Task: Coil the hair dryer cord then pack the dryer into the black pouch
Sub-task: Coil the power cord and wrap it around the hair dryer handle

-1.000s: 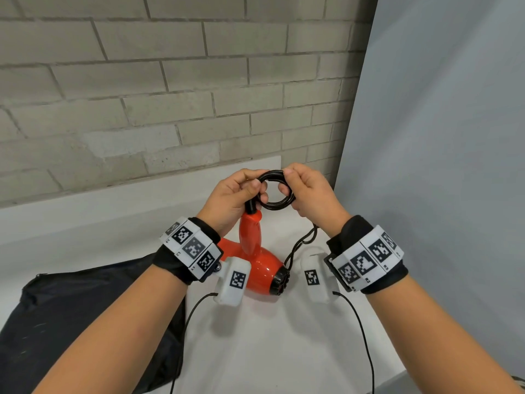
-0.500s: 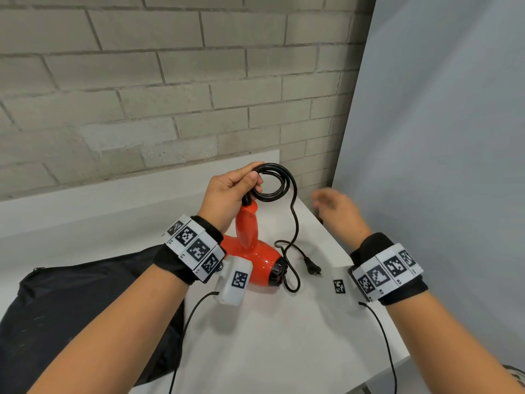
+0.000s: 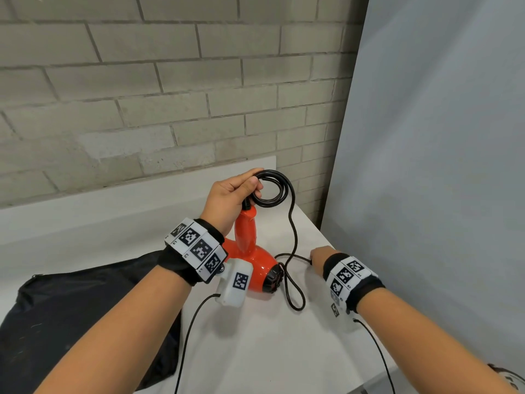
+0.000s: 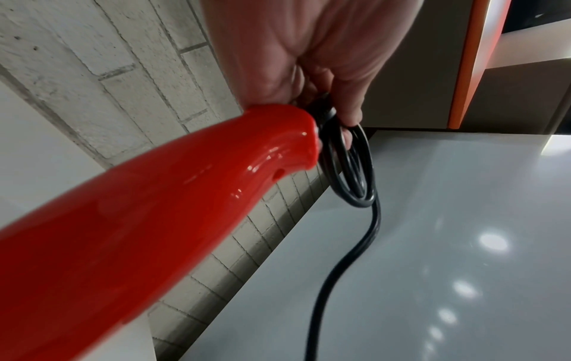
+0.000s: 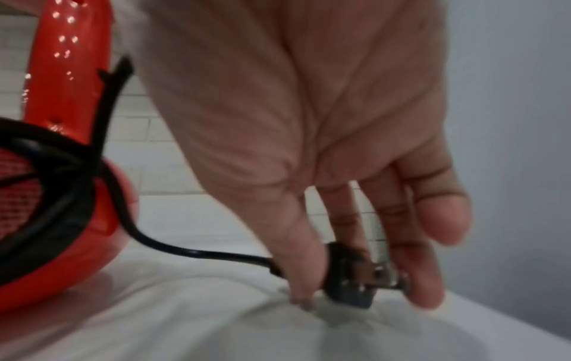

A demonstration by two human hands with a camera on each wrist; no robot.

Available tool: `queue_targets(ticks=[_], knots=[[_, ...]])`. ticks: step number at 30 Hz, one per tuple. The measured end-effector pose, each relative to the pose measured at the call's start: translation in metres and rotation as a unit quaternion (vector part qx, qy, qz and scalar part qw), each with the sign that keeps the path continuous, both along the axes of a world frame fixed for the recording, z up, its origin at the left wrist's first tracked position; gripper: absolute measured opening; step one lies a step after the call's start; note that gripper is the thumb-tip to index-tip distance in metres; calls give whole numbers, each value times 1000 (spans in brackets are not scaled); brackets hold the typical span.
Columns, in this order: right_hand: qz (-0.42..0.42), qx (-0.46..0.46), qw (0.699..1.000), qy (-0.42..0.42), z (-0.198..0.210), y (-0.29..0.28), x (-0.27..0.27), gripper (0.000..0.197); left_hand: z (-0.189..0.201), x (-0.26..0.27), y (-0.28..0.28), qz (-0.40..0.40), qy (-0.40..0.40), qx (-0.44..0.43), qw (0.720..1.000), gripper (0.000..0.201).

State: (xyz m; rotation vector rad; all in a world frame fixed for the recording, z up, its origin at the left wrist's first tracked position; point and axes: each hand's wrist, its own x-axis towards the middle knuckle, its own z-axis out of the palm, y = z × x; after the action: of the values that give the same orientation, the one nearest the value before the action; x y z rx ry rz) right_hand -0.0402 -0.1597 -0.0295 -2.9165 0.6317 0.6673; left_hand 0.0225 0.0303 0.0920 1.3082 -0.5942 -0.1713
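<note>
A glossy red hair dryer [image 3: 257,265] stands on the white table [image 3: 255,345] with its handle [image 4: 154,207] pointing up. My left hand [image 3: 230,196] grips small loops of the black cord [image 3: 272,189] at the top of the handle; the loops [image 4: 352,171] hang from its fingers. From there the cord [image 3: 292,237] drops to the table and curls beside the dryer's nozzle. My right hand [image 3: 319,255] reaches down to the table and pinches the black plug [image 5: 349,276] between thumb and fingers. The black pouch [image 3: 79,308] lies at the left, partly under my left forearm.
A grey brick wall [image 3: 170,95] rises behind the table, and a grey panel [image 3: 440,166] closes off the right side. The table's right edge [image 3: 324,240] runs close to my right hand. Thin sensor cables [image 3: 187,336] trail from both wrists.
My right hand let go of the coil, swung out to the right and came down onto the plug on the table. My left hand kept the coil above the handle.
</note>
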Motion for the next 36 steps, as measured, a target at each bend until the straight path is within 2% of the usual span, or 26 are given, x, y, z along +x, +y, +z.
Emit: queue_targets(ticks=[2, 4, 6, 8, 10, 12, 16, 19, 22, 24, 27, 32, 34, 36], knots=[[-14, -10, 1000, -15, 2, -14, -2, 35, 0, 1, 1, -4, 4, -2, 1000, 25], [-26, 16, 997, -77, 4, -28, -6, 33, -2, 1, 2, -8, 8, -3, 1000, 26], [-24, 65, 980, -184, 9, -38, -14, 27, -5, 0, 3, -9, 10, -2, 1000, 28], [24, 88, 953, -290, 20, -40, -20, 21, -5, 1, 3, -9, 11, 0, 1000, 28], [103, 121, 912, -378, 35, -31, -24, 19, -4, 1, 3, -5, 20, -3, 1000, 27], [180, 151, 853, -466, 57, -18, -17, 20, 2, 9, 0, 1, 10, -10, 1000, 26], [232, 193, 743, -597, 76, 8, -26, 18, 2, 5, -3, 10, 14, -10, 1000, 25], [244, 249, 691, -633, 85, 26, -28, 14, 1, 3, -4, 5, 19, -6, 1000, 24], [224, 292, 654, -661, 94, 42, -25, 18, 1, 2, -4, 2, 10, 1, 1000, 25], [212, 282, 652, -671, 99, 47, -20, 17, 1, 2, -6, 2, 0, 11, 1000, 25], [202, 240, 677, -666, 102, 53, -13, 15, 1, 3, -6, 6, -4, 14, 1000, 25], [117, 194, 699, -678, 98, 65, -9, 11, 1, 3, -5, 20, -2, 15, 1000, 26], [86, 215, 696, -680, 98, 70, -10, 8, 1, 3, -5, 35, -3, 19, 999, 25], [60, 228, 677, -697, 100, 71, -9, 9, 0, 4, -3, 48, -4, 20, 999, 25]])
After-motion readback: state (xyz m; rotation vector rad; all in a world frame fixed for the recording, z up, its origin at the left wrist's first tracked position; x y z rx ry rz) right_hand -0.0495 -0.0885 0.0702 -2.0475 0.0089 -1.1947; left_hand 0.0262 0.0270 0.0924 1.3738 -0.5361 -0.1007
